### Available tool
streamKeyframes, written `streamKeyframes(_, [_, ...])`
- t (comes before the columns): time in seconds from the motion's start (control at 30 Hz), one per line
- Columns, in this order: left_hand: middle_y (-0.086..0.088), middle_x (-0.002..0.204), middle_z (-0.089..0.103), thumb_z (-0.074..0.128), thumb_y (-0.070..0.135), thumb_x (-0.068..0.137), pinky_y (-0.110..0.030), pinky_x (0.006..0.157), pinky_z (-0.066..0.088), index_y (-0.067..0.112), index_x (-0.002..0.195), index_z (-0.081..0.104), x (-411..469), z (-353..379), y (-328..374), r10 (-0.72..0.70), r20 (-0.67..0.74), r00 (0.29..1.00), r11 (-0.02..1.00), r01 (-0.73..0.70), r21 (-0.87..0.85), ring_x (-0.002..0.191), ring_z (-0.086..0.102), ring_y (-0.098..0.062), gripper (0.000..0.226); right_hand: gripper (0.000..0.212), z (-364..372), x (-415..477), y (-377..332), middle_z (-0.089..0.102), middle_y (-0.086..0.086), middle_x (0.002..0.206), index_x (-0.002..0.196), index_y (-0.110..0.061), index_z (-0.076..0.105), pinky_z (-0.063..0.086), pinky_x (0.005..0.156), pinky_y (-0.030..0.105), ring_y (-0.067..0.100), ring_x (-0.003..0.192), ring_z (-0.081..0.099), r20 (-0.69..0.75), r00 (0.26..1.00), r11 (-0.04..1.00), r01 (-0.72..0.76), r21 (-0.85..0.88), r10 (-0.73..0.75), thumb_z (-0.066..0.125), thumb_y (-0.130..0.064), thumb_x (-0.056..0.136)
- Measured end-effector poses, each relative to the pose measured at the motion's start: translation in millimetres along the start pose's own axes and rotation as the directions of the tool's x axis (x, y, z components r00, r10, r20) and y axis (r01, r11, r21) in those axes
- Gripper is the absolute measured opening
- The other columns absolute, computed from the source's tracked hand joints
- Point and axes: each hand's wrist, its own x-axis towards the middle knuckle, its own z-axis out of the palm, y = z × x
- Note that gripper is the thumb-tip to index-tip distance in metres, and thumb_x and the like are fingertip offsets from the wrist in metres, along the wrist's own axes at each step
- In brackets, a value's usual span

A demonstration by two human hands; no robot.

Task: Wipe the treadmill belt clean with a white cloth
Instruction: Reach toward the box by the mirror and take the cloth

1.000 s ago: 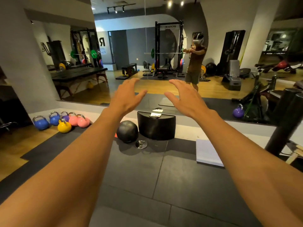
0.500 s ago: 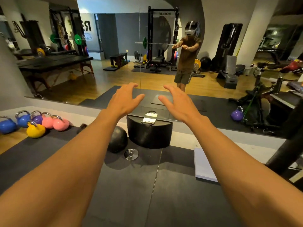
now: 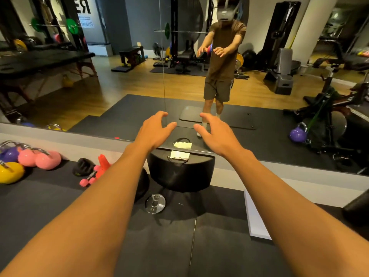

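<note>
White cloth (image 3: 179, 155), folded on a black stand (image 3: 180, 173), is likely soft and light; pinch an edge. Left hand (image 3: 154, 129) and right hand (image 3: 216, 134) hover spread, empty.

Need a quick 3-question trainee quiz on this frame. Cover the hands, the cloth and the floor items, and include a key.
1. True or false: the left hand and the right hand are both empty, and neither grips the white cloth.
2. Multiple choice: relative to the black rounded block, the white cloth lies A) on top of it, B) on the floor in front of it, C) underneath it.
3. Short answer: what flat, round metal thing lies on the floor mat just in front of the block?

Key
1. True.
2. A.
3. The silver weight plate.
</note>
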Motion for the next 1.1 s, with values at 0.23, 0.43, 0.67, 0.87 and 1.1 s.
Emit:
streamKeyframes(0.23, [-0.009,0.131,0.054,0.053,0.045,0.094,-0.033,0.092,0.040,0.019,0.138,0.045,142.9,55.4,-68.0,-0.124,0.145,0.982,0.987,0.137,-0.083,0.120,0.051,-0.025,0.052,0.048,74.4,116.8,63.9,0.050,0.001,0.142,0.141,-0.022,0.044,0.040,0.102,0.035,0.020,0.125,0.049,0.094,0.977,0.973,-0.200,0.115,0.190,0.045,-0.044,0.098])
streamKeyframes(0.43, [-0.010,0.126,0.057,0.056,0.043,0.092,-0.037,0.096,0.044,0.018,0.134,0.049,245.4,133.4,-121.5,-0.243,0.242,0.939,0.950,0.281,-0.134,0.115,0.054,-0.025,0.049,0.040,148.4,206.6,148.9,0.058,0.002,0.132,0.133,-0.019,0.053,0.041,0.097,0.030,0.018,0.120,0.053,0.172,0.918,0.883,-0.392,0.256,0.358,0.043,-0.039,0.099])
streamKeyframes(0.67, [-0.008,0.115,0.064,0.060,0.030,0.092,-0.028,0.090,0.043,0.011,0.123,0.060,333.3,246.4,-205.6,-0.404,0.332,0.852,0.878,0.464,-0.122,0.108,0.059,-0.022,0.036,0.034,261.2,269.4,247.8,0.060,0.004,0.128,0.130,-0.016,0.056,0.045,0.095,0.030,0.016,0.115,0.055,0.327,0.756,0.674,-0.654,0.344,0.567,0.050,-0.028,0.098])
streamKeyframes(0.87, [-0.014,0.111,0.068,0.063,0.031,0.086,-0.046,0.094,0.051,0.012,0.115,0.067,388.5,362.2,-311.8,-0.552,0.398,0.733,0.763,0.636,-0.113,0.108,0.061,-0.032,0.035,0.033,368.1,308.4,328.7,0.062,0.004,0.126,0.126,-0.013,0.061,0.043,0.100,0.032,0.019,0.116,0.055,0.396,0.613,0.517,-0.790,0.329,0.684,0.052,-0.023,0.096])
streamKeyframes(1.1, [-0.008,0.124,0.054,0.060,0.018,0.091,-0.038,0.070,0.056,0.014,0.144,0.037,420.7,462.7,-403.6,-0.673,0.453,0.584,0.596,0.792,-0.136,0.098,0.061,-0.029,0.058,0.032,482.2,334.5,413.3,0.063,0.011,0.113,0.122,-0.015,0.059,0.050,0.092,0.041,0.029,0.104,0.060,0.435,0.477,0.389,-0.878,0.279,0.764,0.053,-0.019,0.091])
